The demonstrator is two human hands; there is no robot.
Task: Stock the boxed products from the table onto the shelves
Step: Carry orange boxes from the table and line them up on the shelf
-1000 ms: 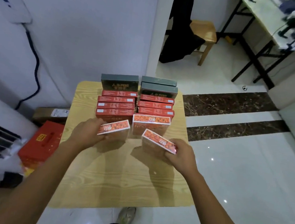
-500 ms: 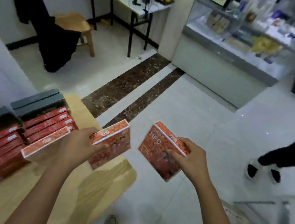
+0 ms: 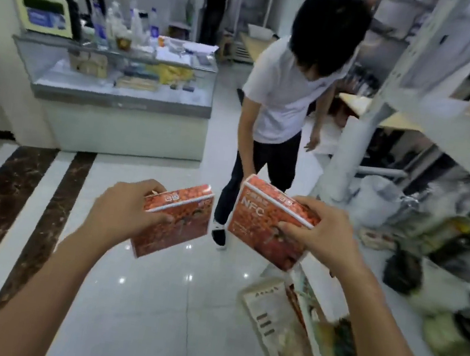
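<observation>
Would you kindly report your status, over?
Left grip holds a red box. Right grip holds the NFC box. Person in white shirt ahead, beside the shelves.

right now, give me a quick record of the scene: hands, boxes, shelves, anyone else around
left hand: grips the left box at its top edge
right hand: grips the right box, marked NFC, at its top edge
boxes: orange-red, apart, both tilted, over the floor
shelves: white metal rack on the right, not yet reached
other person: white shirt, standing ahead beside the rack
counter: glass case at back left
task state: both boxes in hand, neither shelved
</observation>
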